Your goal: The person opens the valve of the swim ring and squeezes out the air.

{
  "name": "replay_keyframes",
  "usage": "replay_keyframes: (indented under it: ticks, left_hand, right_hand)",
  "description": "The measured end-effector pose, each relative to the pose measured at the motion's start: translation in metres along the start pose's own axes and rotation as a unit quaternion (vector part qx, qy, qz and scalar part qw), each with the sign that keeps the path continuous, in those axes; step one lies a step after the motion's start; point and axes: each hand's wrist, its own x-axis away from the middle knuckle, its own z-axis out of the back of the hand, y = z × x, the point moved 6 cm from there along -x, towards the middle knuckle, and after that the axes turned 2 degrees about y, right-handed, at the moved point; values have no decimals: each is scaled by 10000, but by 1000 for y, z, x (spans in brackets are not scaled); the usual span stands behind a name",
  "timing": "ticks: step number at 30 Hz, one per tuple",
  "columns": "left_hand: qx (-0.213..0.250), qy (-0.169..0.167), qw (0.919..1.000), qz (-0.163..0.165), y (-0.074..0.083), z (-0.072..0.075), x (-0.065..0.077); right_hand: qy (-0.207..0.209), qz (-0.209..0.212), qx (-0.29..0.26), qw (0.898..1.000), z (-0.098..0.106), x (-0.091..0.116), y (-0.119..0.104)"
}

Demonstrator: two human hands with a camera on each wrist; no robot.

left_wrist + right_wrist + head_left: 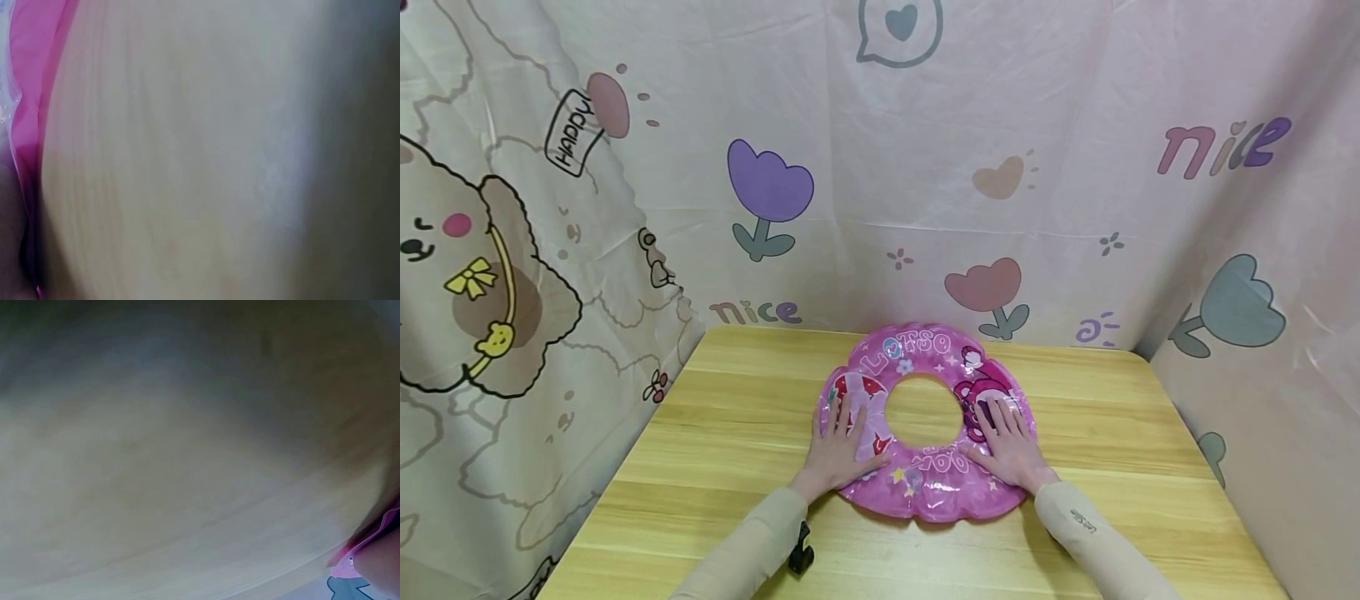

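A pink swim ring (936, 497) with printed bears, strawberries and lettering lies flat on the table, looking at least partly inflated. On its left side rests my left hand (838, 450), fingers spread and straight. My right hand (1013, 450) lies the same way on the right side, over part of the printed bear. Both palms face down, one on each side of the ring's round hole. Only the edge of the swim ring (31, 37) shows in the left wrist view, and a small bit of the ring (344, 569) in the right wrist view.
The wooden table (715, 433) reaches back to a patterned cloth (880, 167) hanging behind it. More cloth hangs along the left and right sides. A small black clip-like piece (801, 550) is by the left sleeve.
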Motion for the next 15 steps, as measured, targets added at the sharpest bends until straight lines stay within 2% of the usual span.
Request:
replay_keyframes:
  ticks: [5,15]
  left_hand:
    - [20,-29,10000,10,0,0,0]
    - [37,-41,10000,8,-1,0,0]
  right_hand:
    - [42,33,-124,9999,-1,0,1]
    - [-67,8,9,10000,3,0,-2]
